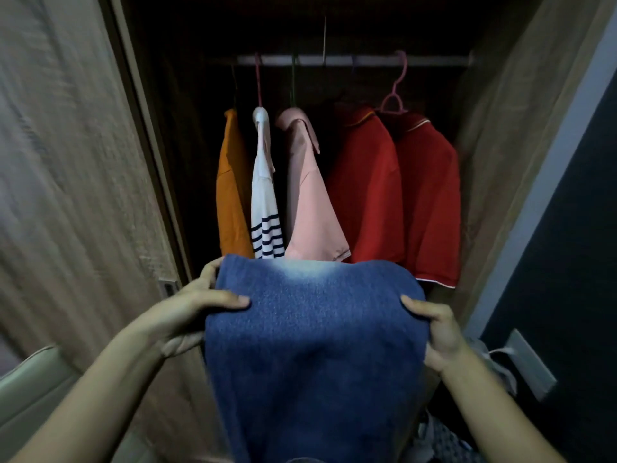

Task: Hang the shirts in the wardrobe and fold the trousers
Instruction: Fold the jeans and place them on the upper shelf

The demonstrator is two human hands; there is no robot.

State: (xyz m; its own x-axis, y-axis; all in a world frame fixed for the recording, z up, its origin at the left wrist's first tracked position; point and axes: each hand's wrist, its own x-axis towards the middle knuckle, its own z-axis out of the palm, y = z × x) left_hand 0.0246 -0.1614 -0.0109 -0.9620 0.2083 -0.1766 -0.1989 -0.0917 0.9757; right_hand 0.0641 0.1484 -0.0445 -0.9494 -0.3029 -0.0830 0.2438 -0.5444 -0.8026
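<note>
I hold folded blue denim trousers (310,345) in front of the open wardrobe. My left hand (193,312) grips their left edge, thumb on top and fingers underneath. My right hand (434,332) grips the right edge the same way. Behind them, shirts hang on the rail (350,60): an orange shirt (230,188), a white shirt with navy stripes (265,208), a pink shirt (310,202) and two red polo shirts (370,188) (430,202). The trousers hide the shirts' lower hems and the wardrobe floor.
The wooden wardrobe door (73,178) stands open at the left, another wooden panel (494,145) at the right. A dark door with a metal plate (531,365) is at far right. A pale cushioned edge (30,372) shows at bottom left. Loose clothes (444,439) lie at bottom right.
</note>
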